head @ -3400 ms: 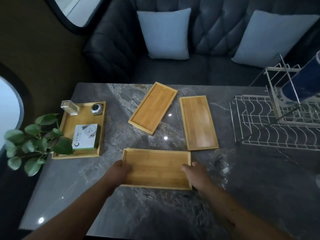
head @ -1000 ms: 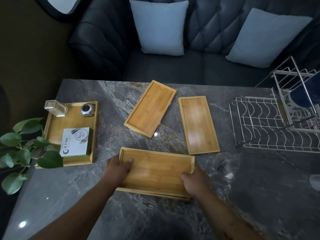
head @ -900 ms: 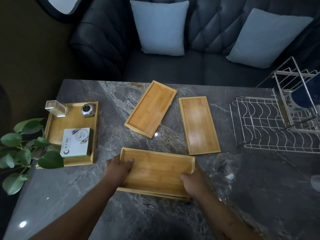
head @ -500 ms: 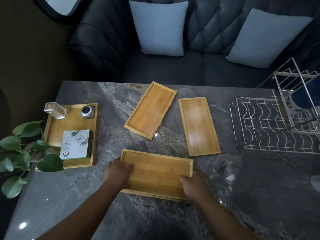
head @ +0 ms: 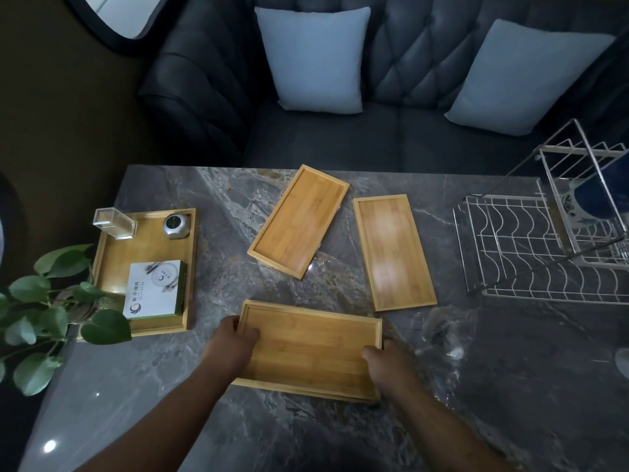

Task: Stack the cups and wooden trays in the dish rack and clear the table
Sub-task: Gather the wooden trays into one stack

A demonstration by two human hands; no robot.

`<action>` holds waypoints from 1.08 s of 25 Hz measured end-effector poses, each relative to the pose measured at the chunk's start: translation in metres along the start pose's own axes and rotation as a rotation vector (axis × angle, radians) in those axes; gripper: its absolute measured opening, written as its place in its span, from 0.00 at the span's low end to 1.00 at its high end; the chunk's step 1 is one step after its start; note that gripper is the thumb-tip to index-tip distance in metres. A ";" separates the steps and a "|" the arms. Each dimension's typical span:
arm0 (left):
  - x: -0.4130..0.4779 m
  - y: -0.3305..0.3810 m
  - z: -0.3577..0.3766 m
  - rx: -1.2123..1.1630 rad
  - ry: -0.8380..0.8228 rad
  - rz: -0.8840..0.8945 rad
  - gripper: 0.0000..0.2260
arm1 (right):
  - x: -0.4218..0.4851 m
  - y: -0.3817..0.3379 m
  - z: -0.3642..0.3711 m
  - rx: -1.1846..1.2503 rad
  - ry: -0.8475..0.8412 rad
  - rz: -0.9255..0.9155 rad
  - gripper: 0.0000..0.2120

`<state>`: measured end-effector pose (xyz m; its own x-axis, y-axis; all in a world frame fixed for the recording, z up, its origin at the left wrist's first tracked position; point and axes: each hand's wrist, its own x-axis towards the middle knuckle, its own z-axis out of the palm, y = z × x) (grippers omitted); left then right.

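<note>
Our left hand (head: 231,349) and right hand (head: 391,366) grip the flat brown wooden tray (head: 313,349); left of our fingers (head: 251,332), a white box (head: 155,289) with words too tiny to read

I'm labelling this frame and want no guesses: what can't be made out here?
Head view only:
- Dark blue item in the dish rack: cut off by the right edge, behind wires.
- White box print: too small, dim.
- Left hand, right hand: fingers mostly hidden under the held tray.
- Pale object at the right edge: cut off.
</note>
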<state>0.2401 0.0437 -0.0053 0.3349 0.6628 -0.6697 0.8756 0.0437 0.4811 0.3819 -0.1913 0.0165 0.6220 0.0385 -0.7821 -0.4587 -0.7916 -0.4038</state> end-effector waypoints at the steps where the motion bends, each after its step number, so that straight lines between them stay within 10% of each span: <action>1: 0.003 0.001 -0.002 -0.012 0.014 -0.016 0.25 | 0.001 -0.001 -0.002 -0.032 0.009 -0.015 0.20; 9: 0.032 0.016 -0.020 0.093 0.057 0.032 0.21 | 0.014 -0.013 -0.017 -0.264 0.102 -0.329 0.29; 20: 0.091 0.064 -0.019 0.231 -0.023 0.150 0.09 | 0.072 -0.118 -0.020 -0.668 0.014 -0.718 0.14; 27: 0.124 0.087 0.004 0.371 0.063 0.083 0.25 | 0.131 -0.209 -0.018 -0.953 0.091 -0.887 0.12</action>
<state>0.3589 0.1270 -0.0489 0.3977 0.6977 -0.5959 0.9169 -0.2776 0.2869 0.5706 -0.0314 0.0071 0.5367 0.7560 -0.3747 0.7316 -0.6382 -0.2397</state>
